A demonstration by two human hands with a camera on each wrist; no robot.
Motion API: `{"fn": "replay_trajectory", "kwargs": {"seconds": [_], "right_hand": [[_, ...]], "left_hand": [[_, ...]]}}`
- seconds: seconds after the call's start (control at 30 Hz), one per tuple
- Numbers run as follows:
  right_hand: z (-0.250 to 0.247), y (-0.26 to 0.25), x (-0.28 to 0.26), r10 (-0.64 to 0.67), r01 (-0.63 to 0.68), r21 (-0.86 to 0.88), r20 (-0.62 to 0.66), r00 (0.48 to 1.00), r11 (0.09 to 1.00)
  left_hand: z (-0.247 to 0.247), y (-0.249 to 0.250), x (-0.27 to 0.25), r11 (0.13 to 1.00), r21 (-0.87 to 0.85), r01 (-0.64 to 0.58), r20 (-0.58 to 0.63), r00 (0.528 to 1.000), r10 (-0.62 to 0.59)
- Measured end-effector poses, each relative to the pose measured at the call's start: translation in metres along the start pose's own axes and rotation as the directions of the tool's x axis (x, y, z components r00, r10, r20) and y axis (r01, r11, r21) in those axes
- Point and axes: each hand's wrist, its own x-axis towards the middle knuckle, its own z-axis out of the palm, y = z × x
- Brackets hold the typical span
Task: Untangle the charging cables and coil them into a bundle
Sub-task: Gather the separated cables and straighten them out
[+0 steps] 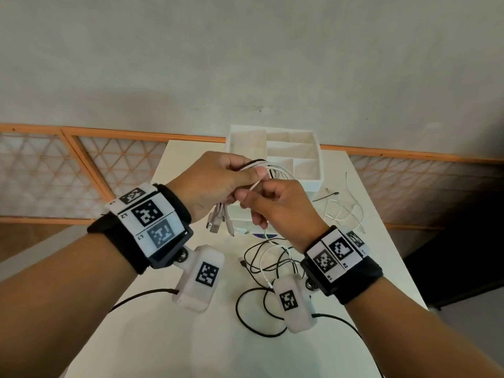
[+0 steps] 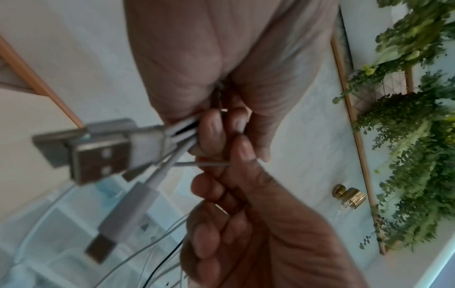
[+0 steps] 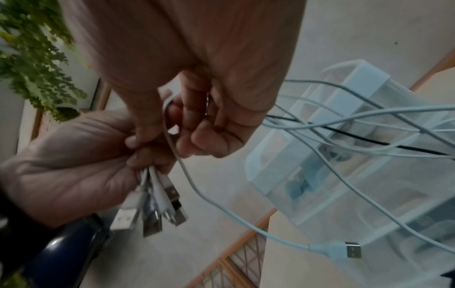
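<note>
Head view: organizer box (image 1: 317, 170) behind hands, loose cables (image 1: 343, 211) right.

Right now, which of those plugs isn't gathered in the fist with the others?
The pale blue USB plug: it dangles alone on the cable that the right hand pinches, while the other plugs stick out together from the left hand.

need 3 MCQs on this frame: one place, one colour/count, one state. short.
1. Where is the white organizer box?
A. on the table, beyond the hands
B. on the floor
C. in the right hand

2. What colours are the loose cables on the table?
A. red only
B. black and white
C. green and yellow

3. What is the left hand doing?
A. lying flat on the table
B. hanging idle
C. gripping a bunch of cables, plugs hanging below

Answers: 1 A, head view shows it standing on the tabletop; 2 B, both colours lie tangled; 3 C, fingers curl round the bunch.
</note>
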Motion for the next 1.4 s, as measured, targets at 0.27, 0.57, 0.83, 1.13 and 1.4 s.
{"fn": "replay_trajectory", "kwargs": {"seconds": [0.27,0.57,0.83,1.13,1.4], "right_hand": [[-0.009,-0.002,0.003,-0.061,0.084,0.155,-0.149,0.987,0.984],[-0.044,-0.01,0.011,0.001,0.082,0.24,-0.327,0.945,0.967],[-0.039,0.015,-0.002,0.089,-0.132,-0.123,-0.31,0.947,0.984],[-0.035,0.014,0.006,0.08,-0.035,-0.657,0.039,0.996,0.753],[-0.131,0.064,0.02,0.19,-0.511,-0.539,-0.541,0.819,0.669]], "left_hand": [[-0.003,-0.032,0.004,0.997,0.071,0.014,0.027,1.0,-0.015],[-0.002,-0.079,-0.009,0.999,0.042,0.017,0.056,0.998,-0.019],[-0.005,-0.059,-0.004,0.994,-0.007,0.109,0.103,0.989,-0.108],[0.009,0.026,-0.02,0.839,0.407,-0.362,0.229,0.929,0.291],[-0.036,-0.006,-0.017,0.855,0.474,-0.209,-0.032,0.967,0.254]]}}
